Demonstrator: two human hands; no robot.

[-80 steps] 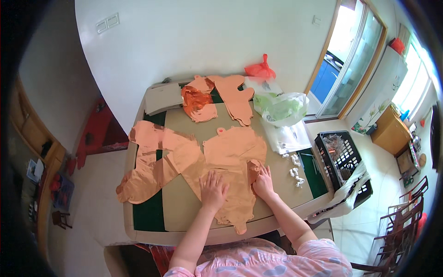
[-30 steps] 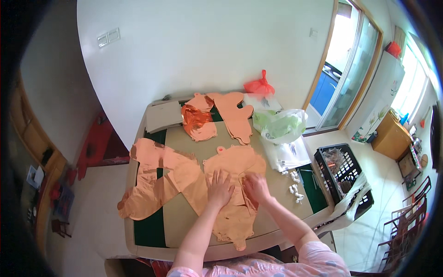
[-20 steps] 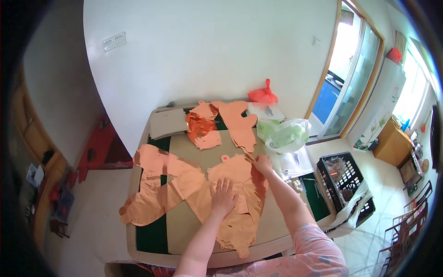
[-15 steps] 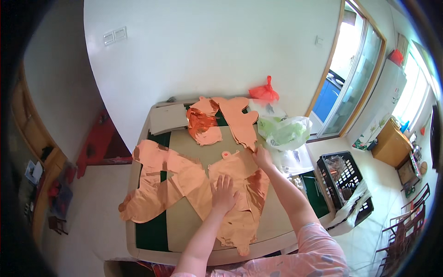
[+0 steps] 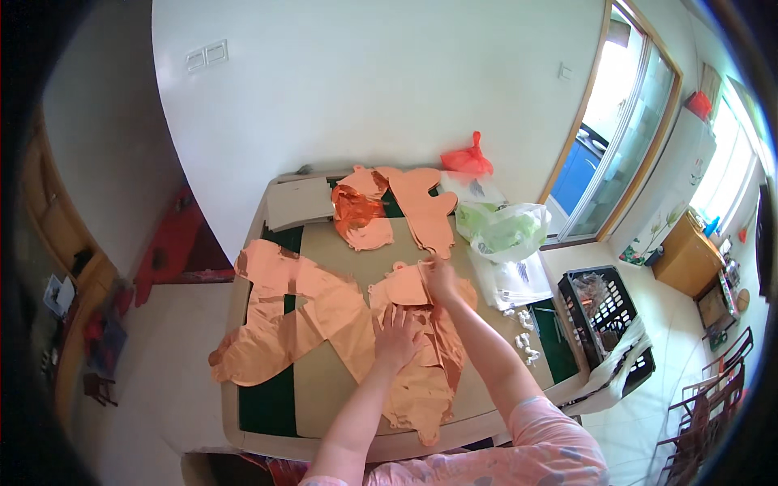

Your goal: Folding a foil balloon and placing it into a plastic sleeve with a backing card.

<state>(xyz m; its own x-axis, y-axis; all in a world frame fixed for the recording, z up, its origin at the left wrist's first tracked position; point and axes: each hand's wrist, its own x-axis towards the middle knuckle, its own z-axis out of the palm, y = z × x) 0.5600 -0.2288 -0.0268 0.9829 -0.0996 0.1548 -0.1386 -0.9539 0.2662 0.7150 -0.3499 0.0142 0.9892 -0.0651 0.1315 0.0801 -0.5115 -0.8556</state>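
Note:
A large flat rose-gold foil balloon (image 5: pixel 417 397) lies spread across the table. My left hand (image 5: pixel 396 334) rests on it, palm down with fingers stretched out. Close to its upper right, my right hand (image 5: pixel 441 283) pinches the balloon's edge, and the foil between the hands is folded and creased. More rose-gold foil (image 5: pixel 259 356) spreads to the left; where one piece ends and another begins I cannot tell. Beyond my hands lie a stack of flat foil balloons (image 5: pixel 417 211) with rounded lobes and a shinier, crumpled foil balloon (image 5: pixel 361 212).
Grey-beige sheets (image 5: pixel 298 204) sit at the table's far left corner. At the right are a red plastic bag (image 5: pixel 468 158), a white-green bag (image 5: pixel 502 231), clear packets (image 5: pixel 515 283) and small white pieces (image 5: pixel 527 348). A black crate (image 5: pixel 600 312) stands beside the table's right edge.
My right hand has drawn toward the left with the balloon's upper right edge, folding the foil inward. The white pieces at the right show more. My left hand stays flat.

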